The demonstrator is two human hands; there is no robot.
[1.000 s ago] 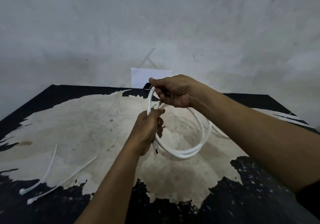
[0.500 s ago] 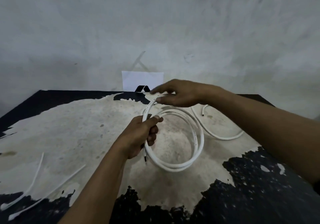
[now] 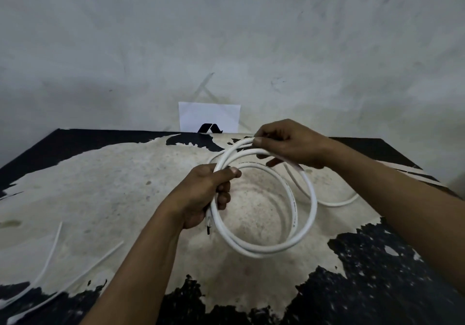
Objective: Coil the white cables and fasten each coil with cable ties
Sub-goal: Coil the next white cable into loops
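Grip of left hand [image 3: 201, 195] clasps cable coil [image 3: 264, 249] from the left; right hand [image 3: 289, 146] pinches its top.

Lower left, the cable ties [image 3: 51, 254] run off the frame edge, ends unseen. Some strands of the coil [image 3: 266, 248] are hidden inside the left hand [image 3: 201, 194] and under the right hand [image 3: 289, 146]. Sheath print is too small to read. The loose tail [image 3: 334, 202] vanishes behind the right forearm. The card [image 3: 208, 116] has its lower edge hidden behind the desk [image 3: 100, 186]. Both forearms are cut by the frame.
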